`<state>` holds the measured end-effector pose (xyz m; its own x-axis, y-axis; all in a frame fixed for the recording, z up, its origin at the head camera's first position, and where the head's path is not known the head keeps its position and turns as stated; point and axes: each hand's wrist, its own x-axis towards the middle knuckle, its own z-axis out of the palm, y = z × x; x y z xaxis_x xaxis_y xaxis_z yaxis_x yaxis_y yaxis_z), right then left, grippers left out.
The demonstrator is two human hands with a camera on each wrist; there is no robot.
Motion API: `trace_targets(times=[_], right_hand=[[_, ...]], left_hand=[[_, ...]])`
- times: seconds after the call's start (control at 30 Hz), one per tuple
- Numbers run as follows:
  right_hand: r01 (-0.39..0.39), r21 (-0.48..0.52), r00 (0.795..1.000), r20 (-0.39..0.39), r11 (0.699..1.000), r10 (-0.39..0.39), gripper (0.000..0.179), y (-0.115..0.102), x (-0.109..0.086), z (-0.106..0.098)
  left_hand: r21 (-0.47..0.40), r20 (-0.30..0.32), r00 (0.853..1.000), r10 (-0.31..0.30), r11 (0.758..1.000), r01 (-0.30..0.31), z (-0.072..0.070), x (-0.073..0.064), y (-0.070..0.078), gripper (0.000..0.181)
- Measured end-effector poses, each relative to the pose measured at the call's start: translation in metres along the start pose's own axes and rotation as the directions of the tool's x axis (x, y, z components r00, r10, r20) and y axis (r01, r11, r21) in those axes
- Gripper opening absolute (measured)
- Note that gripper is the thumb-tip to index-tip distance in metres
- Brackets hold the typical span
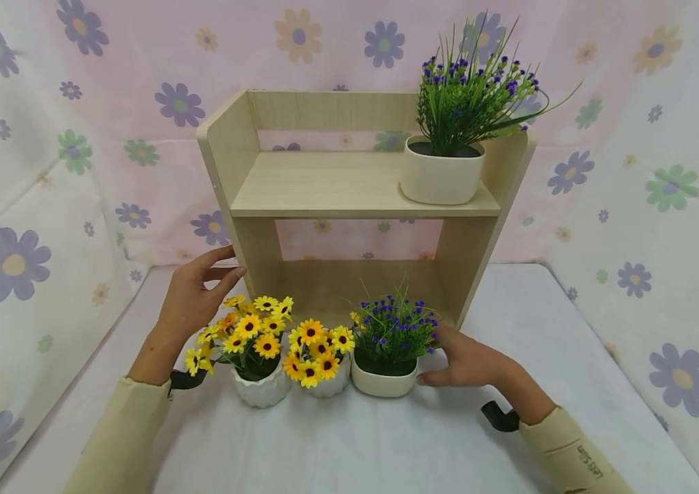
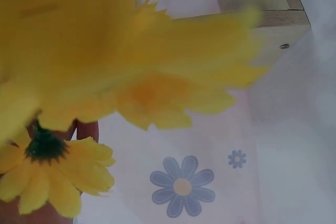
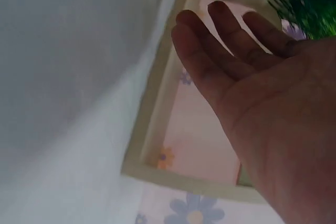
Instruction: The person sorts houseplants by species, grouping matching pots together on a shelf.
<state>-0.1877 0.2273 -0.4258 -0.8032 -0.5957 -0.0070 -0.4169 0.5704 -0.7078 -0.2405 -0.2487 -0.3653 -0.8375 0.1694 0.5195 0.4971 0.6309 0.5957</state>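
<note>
Beside the left side panel of a light wooden two-tier shelf (image 1: 364, 182) is my left hand (image 1: 191, 295), its thumb and fingers apart; whether the fingertips touch the panel I cannot tell. Yellow daisies (image 1: 250, 329) in a white ruffled pot (image 1: 265, 392) stand just right of that wrist, and blurred petals (image 2: 157, 77) fill much of the left wrist view. My right hand (image 1: 469, 357) is at the right side of a cream pot (image 1: 384, 385) with purple flowers (image 1: 395, 329). In the right wrist view its fingers (image 3: 202, 61) are relaxed and hold nothing.
A second white pot (image 1: 329, 385) of yellow daisies (image 1: 318, 350) stands between the other two on the white tabletop (image 1: 324, 453). Another cream pot (image 1: 442, 180) with purple flowers and tall grass (image 1: 472, 96) sits on the upper shelf's right end. Flower-printed cloth (image 1: 633, 206) surrounds the table.
</note>
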Motion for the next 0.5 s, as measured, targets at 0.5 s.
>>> trace_targets(times=[0.5], right_hand=[[0.061, 0.081, 0.991, -0.128, 0.995, -0.05, 0.125, -0.002, 0.011, 0.028]], left_hand=[[-0.005, 0.001, 1.0, -0.004, 1.0, 0.004, 0.001, 0.001, -0.002, 0.047]])
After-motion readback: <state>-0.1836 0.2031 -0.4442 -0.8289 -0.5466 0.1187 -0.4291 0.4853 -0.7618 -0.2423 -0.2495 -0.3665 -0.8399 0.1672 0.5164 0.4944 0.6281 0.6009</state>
